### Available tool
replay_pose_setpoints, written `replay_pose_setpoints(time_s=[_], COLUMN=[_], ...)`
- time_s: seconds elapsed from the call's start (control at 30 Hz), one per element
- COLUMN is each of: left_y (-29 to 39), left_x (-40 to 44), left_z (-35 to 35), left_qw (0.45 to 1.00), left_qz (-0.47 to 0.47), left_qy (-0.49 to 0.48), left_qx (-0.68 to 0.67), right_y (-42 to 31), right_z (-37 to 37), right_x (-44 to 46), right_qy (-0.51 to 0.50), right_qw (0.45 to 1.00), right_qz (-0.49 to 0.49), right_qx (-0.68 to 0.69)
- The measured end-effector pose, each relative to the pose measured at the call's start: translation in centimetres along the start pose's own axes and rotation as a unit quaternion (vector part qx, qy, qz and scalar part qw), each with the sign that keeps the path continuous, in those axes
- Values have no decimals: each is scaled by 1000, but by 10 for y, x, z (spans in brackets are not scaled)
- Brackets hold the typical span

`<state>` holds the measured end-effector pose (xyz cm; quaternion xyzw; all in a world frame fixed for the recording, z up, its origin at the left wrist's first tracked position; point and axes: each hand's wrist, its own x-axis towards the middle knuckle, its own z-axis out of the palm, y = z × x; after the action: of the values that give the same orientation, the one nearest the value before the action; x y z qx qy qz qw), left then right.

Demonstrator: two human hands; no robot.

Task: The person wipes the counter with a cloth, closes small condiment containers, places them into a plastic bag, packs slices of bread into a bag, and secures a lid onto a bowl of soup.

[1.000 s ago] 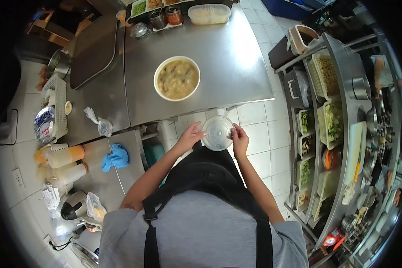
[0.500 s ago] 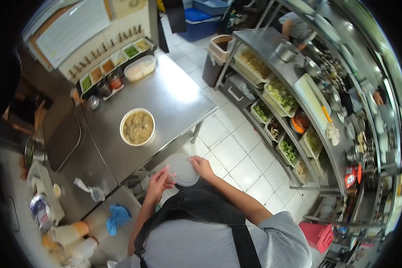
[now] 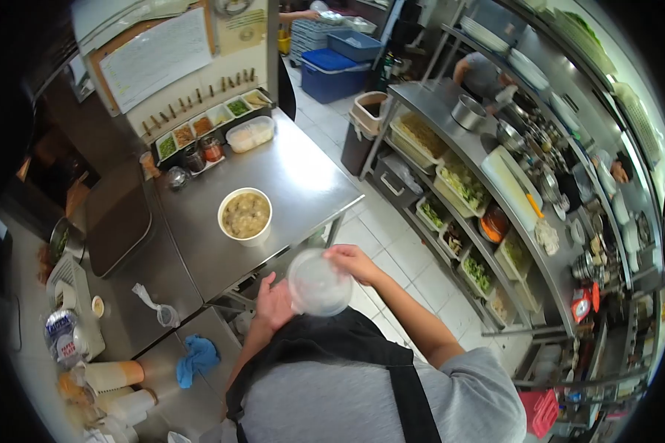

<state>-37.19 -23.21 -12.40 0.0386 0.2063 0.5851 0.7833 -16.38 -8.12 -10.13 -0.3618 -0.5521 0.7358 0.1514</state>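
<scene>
A round, translucent plastic lid [image 3: 320, 284] is held in front of my apron, its upper right rim pinched by my right hand [image 3: 353, 264]. My left hand [image 3: 275, 303] is at the lid's left edge with the palm turned up and fingers apart; whether it touches the rim I cannot tell. Beyond both hands, a white round tub [image 3: 264, 238] stands uncovered on the steel table [image 3: 295, 177]. Chunky, pale brown soup [image 3: 244, 214] fills it nearly to the rim.
Garnish trays [image 3: 218, 116], sauce jars [image 3: 211, 149] and a clear food container [image 3: 250, 134] line the table's back. A blue cloth [image 3: 197, 359] lies at the near left. Shelves with vegetable bins [image 3: 462, 184] stand right, across the tiled floor. Another person [image 3: 484, 77] is behind them.
The lid has come up slightly and to the right, blurred, with my right hand still on it. My left hand has turned palm up and its fingers have opened. The camera view has shifted.
</scene>
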Motion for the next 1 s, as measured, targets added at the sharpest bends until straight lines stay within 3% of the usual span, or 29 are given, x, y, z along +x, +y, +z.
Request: replay_pose_setpoints(time_s=[0.03,0.13,0.17,0.27,0.33,0.43,0.53,0.63,0.73,0.83,0.93,1.0], left_y=[-1,9,8,13,28,48,77,106,131,154,181,191], left_x=[7,-13,-16,-15,-30,-42,-50,-46,-25,20,61,81], left_z=[-33,0,3,-4,11,-3,-7,-11,3,-6,3,6], left_qw=[976,992,997,994,988,948,868,816,766,672,499,496], left_qz=[-25,-14,-15,14,95,238,319,371,376,453,461,413], left_qy=[-185,-114,-71,-85,0,146,322,357,406,421,473,482], left_qx=[-111,-48,-5,65,123,155,205,262,327,407,561,593], right_y=[6,-5,0,6,13,-18,-35,-46,-73,-91,-101,-115], right_z=[2,3,-5,-17,-24,-11,-6,12,46,65,64,68], right_x=[1,3,13,33,63,107,179,240,250,249,252,242], right_qy=[56,1,-60,3,27,93,111,130,115,94,49,20], right_qw=[988,997,978,994,997,992,991,984,928,863,847,836], right_qz=[-27,-55,-41,-35,-75,-69,-69,-70,-177,-214,-195,-217], right_qx=[142,44,-195,-99,20,46,-8,-103,-308,-447,-492,-503])
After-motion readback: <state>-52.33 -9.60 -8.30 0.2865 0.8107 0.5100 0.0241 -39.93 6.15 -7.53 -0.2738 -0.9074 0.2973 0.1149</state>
